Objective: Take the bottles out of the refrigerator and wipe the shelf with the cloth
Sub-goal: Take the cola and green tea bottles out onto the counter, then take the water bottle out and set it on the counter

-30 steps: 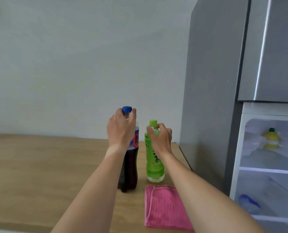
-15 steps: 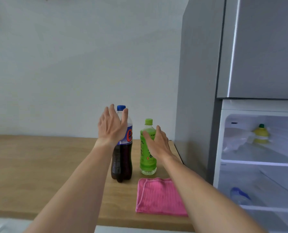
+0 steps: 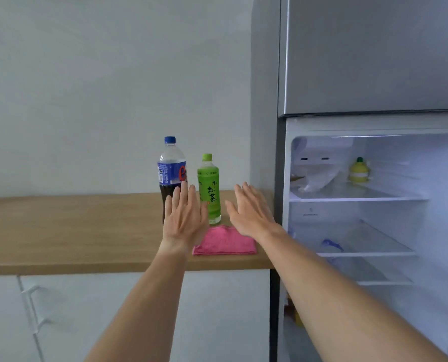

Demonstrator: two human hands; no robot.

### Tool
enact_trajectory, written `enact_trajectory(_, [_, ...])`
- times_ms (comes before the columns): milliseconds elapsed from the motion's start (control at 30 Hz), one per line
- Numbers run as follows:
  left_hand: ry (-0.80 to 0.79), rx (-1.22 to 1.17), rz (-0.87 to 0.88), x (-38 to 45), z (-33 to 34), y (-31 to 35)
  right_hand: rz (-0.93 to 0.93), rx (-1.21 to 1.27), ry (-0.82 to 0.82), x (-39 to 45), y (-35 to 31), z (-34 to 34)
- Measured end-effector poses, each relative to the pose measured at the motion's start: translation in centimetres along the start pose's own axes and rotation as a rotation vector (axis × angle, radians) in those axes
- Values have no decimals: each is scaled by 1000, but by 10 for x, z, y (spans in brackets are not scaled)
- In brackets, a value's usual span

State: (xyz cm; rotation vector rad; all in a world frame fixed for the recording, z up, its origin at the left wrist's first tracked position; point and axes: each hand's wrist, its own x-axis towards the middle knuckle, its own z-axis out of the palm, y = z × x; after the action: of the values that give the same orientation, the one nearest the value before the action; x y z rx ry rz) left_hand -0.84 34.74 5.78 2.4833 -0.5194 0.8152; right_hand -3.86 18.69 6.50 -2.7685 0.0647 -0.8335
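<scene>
A dark cola bottle (image 3: 171, 168) with a blue cap and a green tea bottle (image 3: 208, 184) stand upright side by side on the wooden counter (image 3: 74, 231). In front of them lies a folded pink cloth (image 3: 224, 242). My left hand (image 3: 185, 218) is open, fingers spread, in front of the cola bottle's base and apart from it. My right hand (image 3: 251, 212) is open too, above the cloth's right end, right of the tea bottle. To the right the refrigerator (image 3: 374, 74) stands open, with a bare glass shelf (image 3: 361, 241) at mid height.
A small yellow bottle (image 3: 358, 171) and a clear plastic bag (image 3: 319, 176) sit on the upper fridge shelf. Something blue (image 3: 332, 244) lies at the left of the middle shelf. White cabinet doors (image 3: 113, 314) are below the counter. A door-rack item shows at the far right edge.
Both hands let go of the bottles and drew back, fingers opening. The view pulled away and turned right, so more of the fridge interior and the cabinets below now show.
</scene>
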Motion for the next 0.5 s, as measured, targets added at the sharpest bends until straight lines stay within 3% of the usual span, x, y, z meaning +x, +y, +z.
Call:
enact_trajectory(200, [-137, -52, 200, -46, 39, 72, 74, 89, 57, -71, 57, -25])
enact_trajectory(400, [-229, -114, 432, -75, 73, 131, 297, -73, -51, -123, 139, -56])
enact_trajectory(500, [-308, -257, 366, -76, 89, 158, 406, -129, -85, -132, 173, -64])
